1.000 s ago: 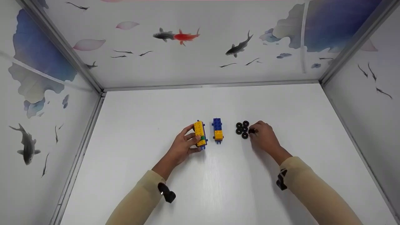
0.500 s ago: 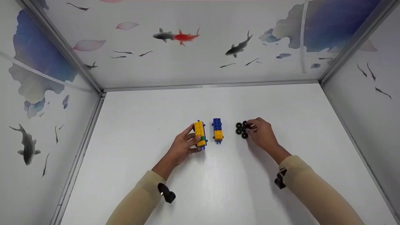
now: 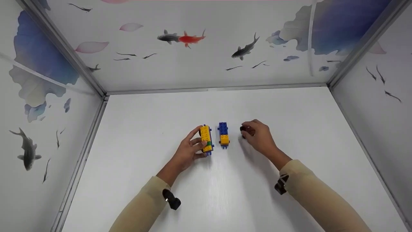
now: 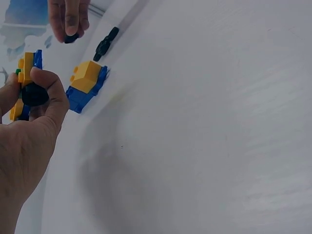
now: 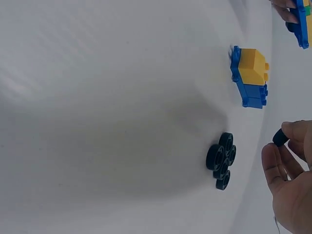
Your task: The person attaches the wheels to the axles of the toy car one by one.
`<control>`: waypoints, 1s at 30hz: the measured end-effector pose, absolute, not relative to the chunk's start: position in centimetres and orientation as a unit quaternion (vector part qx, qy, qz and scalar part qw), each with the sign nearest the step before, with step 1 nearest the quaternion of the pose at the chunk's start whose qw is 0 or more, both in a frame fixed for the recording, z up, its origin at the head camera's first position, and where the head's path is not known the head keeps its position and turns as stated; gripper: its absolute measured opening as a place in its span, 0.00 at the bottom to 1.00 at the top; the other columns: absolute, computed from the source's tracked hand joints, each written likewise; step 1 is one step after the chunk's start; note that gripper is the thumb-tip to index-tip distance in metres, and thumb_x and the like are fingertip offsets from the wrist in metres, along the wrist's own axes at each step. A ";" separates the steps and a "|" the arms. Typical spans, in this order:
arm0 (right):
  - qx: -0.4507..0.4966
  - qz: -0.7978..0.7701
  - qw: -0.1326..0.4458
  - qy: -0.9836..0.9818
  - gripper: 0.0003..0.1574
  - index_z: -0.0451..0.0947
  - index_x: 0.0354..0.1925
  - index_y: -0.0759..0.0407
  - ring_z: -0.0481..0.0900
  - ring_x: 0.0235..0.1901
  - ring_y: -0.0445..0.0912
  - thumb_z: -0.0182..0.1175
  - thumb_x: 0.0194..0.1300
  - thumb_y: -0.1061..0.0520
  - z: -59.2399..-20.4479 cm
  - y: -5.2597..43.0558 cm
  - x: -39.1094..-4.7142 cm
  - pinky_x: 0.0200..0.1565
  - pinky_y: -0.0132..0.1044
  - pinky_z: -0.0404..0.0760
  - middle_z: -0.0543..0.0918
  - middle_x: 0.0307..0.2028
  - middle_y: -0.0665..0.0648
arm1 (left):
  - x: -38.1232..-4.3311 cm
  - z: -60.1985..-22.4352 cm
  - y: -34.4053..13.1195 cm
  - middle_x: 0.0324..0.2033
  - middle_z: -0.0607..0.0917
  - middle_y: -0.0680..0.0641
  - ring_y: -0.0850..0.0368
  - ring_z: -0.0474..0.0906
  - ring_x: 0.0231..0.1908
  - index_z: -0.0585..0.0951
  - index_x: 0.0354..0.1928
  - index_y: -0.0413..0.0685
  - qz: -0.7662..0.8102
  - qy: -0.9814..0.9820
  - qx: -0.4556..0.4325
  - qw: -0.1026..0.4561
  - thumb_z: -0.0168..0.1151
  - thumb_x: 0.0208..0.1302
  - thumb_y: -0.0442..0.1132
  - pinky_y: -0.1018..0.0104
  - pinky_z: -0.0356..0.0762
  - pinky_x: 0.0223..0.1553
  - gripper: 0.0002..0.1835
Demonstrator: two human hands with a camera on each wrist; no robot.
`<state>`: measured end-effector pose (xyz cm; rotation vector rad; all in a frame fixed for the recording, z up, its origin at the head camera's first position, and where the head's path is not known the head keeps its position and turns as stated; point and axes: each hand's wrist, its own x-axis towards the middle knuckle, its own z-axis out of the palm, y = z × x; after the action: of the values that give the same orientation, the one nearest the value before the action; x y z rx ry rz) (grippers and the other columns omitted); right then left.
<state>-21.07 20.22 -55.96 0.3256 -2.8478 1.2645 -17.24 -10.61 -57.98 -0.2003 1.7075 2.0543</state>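
Note:
My left hand [image 3: 186,152] grips a toy train car [image 3: 205,132] of yellow blocks, one green piece and a blue base. A black wheel [image 4: 35,94] shows on that car's side in the left wrist view. With thumb and fingertips my right hand [image 3: 261,138] pinches a small black wheel [image 5: 279,138], raised off the table. Below it, several black wheels [image 5: 215,157] lie in a cluster, mostly hidden by the hand in the head view. Between the hands stands a second toy train car [image 3: 223,132], blue with a yellow block, axle stubs bare.
The white table [image 3: 206,199] is enclosed by a back wall [image 3: 206,67] and side walls printed with fish. Metal rails [image 3: 154,91] run along the table's far edge and corners. Black camera mounts [image 3: 172,199] sit on both wrists.
My right hand has moved left over the wheel cluster, covering most of it, and now lifts a wheel. My left hand and both train cars stay in place.

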 end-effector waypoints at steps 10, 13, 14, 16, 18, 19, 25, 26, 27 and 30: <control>0.117 0.429 -0.010 -0.896 0.21 0.87 0.64 0.60 0.92 0.54 0.56 0.72 0.75 0.63 -55.0 17.9 -20.6 0.60 0.51 0.92 0.88 0.55 0.62 | -17.1 -58.2 -10.4 0.73 0.78 0.39 0.44 0.87 0.61 0.62 0.86 0.81 0.744 0.623 -0.070 0.232 0.71 0.77 0.40 0.55 0.92 0.58 0.44; 0.126 0.428 -0.010 -0.895 0.21 0.87 0.64 0.60 0.91 0.55 0.55 0.71 0.75 0.64 -54.7 17.3 -20.5 0.61 0.50 0.91 0.88 0.56 0.61 | -17.1 -58.2 -10.4 0.73 0.78 0.39 0.44 0.87 0.60 0.61 0.87 0.80 0.745 0.622 -0.067 0.232 0.71 0.77 0.39 0.56 0.92 0.57 0.45; 0.129 0.429 -0.010 -0.894 0.22 0.87 0.65 0.60 0.91 0.55 0.55 0.71 0.75 0.64 -54.6 17.0 -20.5 0.61 0.50 0.91 0.88 0.57 0.62 | -17.1 -58.3 -10.4 0.73 0.78 0.39 0.44 0.87 0.60 0.61 0.87 0.79 0.744 0.623 -0.065 0.232 0.71 0.78 0.39 0.56 0.92 0.57 0.46; 0.134 0.432 -0.013 -0.892 0.21 0.87 0.65 0.61 0.91 0.56 0.55 0.71 0.75 0.64 -54.4 16.5 -20.6 0.62 0.49 0.91 0.88 0.57 0.61 | -17.1 -58.3 -10.4 0.72 0.78 0.39 0.45 0.87 0.60 0.59 0.88 0.78 0.741 0.628 -0.058 0.231 0.71 0.78 0.39 0.56 0.92 0.56 0.46; 0.138 0.437 -0.016 -0.889 0.21 0.87 0.64 0.61 0.91 0.57 0.54 0.70 0.76 0.64 -54.2 16.1 -20.6 0.62 0.49 0.91 0.87 0.57 0.61 | -17.1 -58.3 -10.4 0.72 0.78 0.39 0.45 0.87 0.60 0.59 0.88 0.78 0.736 0.635 -0.051 0.228 0.71 0.78 0.39 0.56 0.93 0.56 0.46; 0.140 0.439 -0.018 -0.887 0.21 0.87 0.64 0.61 0.91 0.57 0.54 0.70 0.76 0.64 -54.1 15.8 -20.7 0.63 0.48 0.90 0.87 0.57 0.61 | -17.1 -58.2 -10.4 0.71 0.78 0.39 0.45 0.87 0.60 0.59 0.88 0.78 0.732 0.641 -0.047 0.225 0.71 0.78 0.39 0.56 0.93 0.56 0.46; 0.151 0.443 -0.029 -0.883 0.22 0.86 0.65 0.61 0.90 0.58 0.55 0.71 0.76 0.64 -53.6 14.8 -20.6 0.64 0.50 0.90 0.86 0.57 0.61 | -17.0 -57.9 -10.0 0.69 0.80 0.41 0.46 0.88 0.58 0.59 0.87 0.81 0.710 0.673 -0.032 0.207 0.71 0.78 0.40 0.58 0.93 0.55 0.46; 0.151 0.444 -0.031 -0.883 0.22 0.86 0.65 0.62 0.90 0.59 0.55 0.70 0.76 0.64 -53.6 14.6 -20.6 0.64 0.50 0.90 0.86 0.57 0.61 | -17.0 -57.9 -10.0 0.69 0.80 0.41 0.46 0.88 0.58 0.59 0.87 0.81 0.708 0.675 -0.031 0.205 0.71 0.78 0.40 0.58 0.93 0.56 0.46; 0.151 0.444 -0.034 -0.883 0.22 0.86 0.65 0.62 0.90 0.59 0.55 0.70 0.76 0.64 -53.7 14.5 -20.6 0.64 0.50 0.89 0.86 0.57 0.61 | -17.0 -57.9 -10.0 0.69 0.80 0.41 0.46 0.88 0.58 0.59 0.87 0.81 0.706 0.677 -0.031 0.205 0.71 0.78 0.40 0.58 0.92 0.56 0.46; 0.149 0.446 -0.039 -0.882 0.22 0.86 0.65 0.60 0.90 0.60 0.54 0.71 0.76 0.63 -53.9 14.1 -20.4 0.65 0.49 0.89 0.87 0.58 0.60 | -16.8 -58.0 -9.9 0.69 0.80 0.41 0.46 0.87 0.58 0.58 0.87 0.81 0.704 0.680 -0.032 0.205 0.70 0.79 0.40 0.58 0.92 0.57 0.46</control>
<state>-20.43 14.09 -53.86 0.4799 -2.8406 1.4357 -16.82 -9.87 -57.97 -0.0885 1.8944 1.9609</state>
